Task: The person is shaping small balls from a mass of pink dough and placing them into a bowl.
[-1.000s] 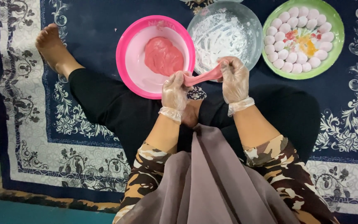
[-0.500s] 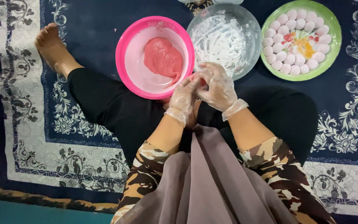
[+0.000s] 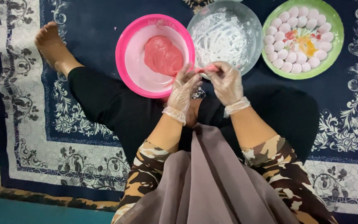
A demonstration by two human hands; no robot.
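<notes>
My left hand (image 3: 182, 92) and my right hand (image 3: 227, 83), both in clear plastic gloves, pinch a small piece of pink dough (image 3: 207, 68) between their fingertips, just above my lap. Right behind the hands sits a pink bowl (image 3: 126, 49) with a lump of pink dough (image 3: 163, 55) in it. A clear glass bowl (image 3: 253, 25) dusted with white flour stands beside it. At the far right a green plate (image 3: 337, 41) holds several pale pink dough balls (image 3: 279, 63) around a patch of red and yellow filling.
I sit cross-legged in black trousers on a dark blue rug (image 3: 63, 25) with white floral borders. My bare foot (image 3: 52, 46) lies at the left of the pink bowl. A teal floor strip (image 3: 30, 211) shows at the bottom left.
A second ago the hands stretched a pink dough strip apart. Then they came together, and now they hold a small piece at the fingertips, a little higher and to the right.
</notes>
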